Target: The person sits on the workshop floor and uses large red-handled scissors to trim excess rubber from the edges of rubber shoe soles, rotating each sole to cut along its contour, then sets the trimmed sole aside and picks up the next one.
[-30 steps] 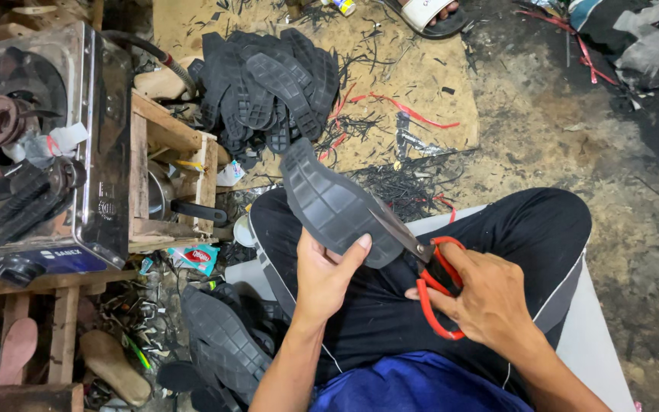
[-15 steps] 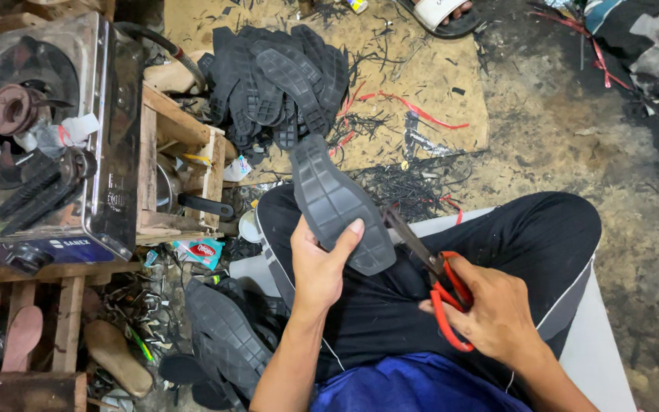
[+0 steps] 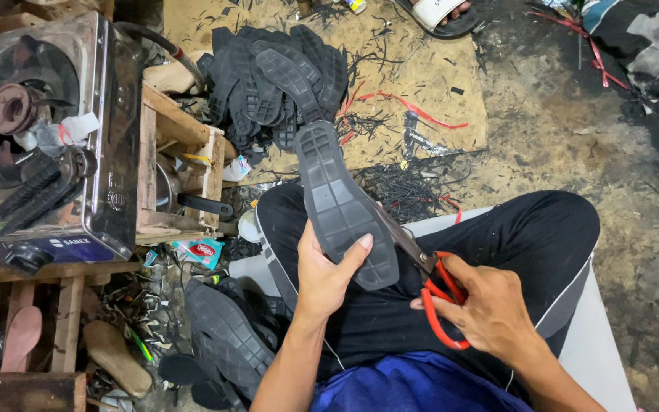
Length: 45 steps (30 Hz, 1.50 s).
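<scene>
My left hand [image 3: 322,275] grips a dark grey rubber shoe sole [image 3: 341,202], tread side up, over my lap. My right hand [image 3: 490,305] holds red-handled scissors [image 3: 438,294], fingers through the loops. The blades run along the sole's right edge and are partly hidden beneath it. I sit with black trousers [image 3: 520,252] and crossed legs.
A pile of dark soles [image 3: 276,76] lies ahead on a brown sheet strewn with thin rubber trimmings [image 3: 413,179]. A metal gas stove [image 3: 40,130] sits on a wooden crate [image 3: 181,168] at left. More soles [image 3: 226,343] lie by my left knee. A sandalled foot [image 3: 440,11] shows at the top.
The sole has turned more upright in my left hand, its toe now pointing away. The scissors have moved along its right edge.
</scene>
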Motion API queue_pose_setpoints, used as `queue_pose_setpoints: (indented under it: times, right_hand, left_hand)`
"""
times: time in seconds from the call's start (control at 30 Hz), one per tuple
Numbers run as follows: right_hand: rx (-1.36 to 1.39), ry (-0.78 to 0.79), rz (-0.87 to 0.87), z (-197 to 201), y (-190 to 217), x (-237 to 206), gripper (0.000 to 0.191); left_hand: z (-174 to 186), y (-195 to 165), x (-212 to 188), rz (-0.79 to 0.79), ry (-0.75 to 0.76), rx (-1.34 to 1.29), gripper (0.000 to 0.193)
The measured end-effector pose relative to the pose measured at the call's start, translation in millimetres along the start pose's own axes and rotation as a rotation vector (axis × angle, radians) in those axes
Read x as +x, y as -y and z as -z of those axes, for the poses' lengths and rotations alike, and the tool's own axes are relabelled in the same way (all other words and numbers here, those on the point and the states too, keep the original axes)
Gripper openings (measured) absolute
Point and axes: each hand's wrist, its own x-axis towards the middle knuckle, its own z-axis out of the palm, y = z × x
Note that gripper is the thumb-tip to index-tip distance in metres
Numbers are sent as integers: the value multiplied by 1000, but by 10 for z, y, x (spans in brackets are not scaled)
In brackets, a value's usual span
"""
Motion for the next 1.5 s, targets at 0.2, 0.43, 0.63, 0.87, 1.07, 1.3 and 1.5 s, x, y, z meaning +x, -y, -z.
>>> queue_pose_setpoints:
  times: [0.2, 0.43, 0.63, 0.87, 1.07, 1.3, 1.5]
  right_hand:
    - [-49, -17, 37, -7, -21, 10, 63]
    - [40, 49, 20, 17, -46, -21, 63]
    - [-47, -23, 81, -41, -145, -63, 66]
    - [-124, -39, 101, -46, -186, -59, 66]
    - [-117, -57, 126, -60, -180, -22, 65]
    - [-145, -78, 179, -68, -204, -18, 63]
    - [-262, -120, 164, -80, -228, -28, 67]
  left_hand:
    - [92, 24, 1, -6, 74, 93, 47]
    - [216, 104, 79, 44, -3, -97, 42]
    - [278, 22, 202, 97, 60, -185, 59]
    - [148, 63, 179, 33, -54, -112, 59]
    - [87, 132, 105, 62, -55, -230, 63]
    - [226, 81, 175, 161, 15, -242, 57]
    - [103, 161, 119, 46, -26, -112, 61]
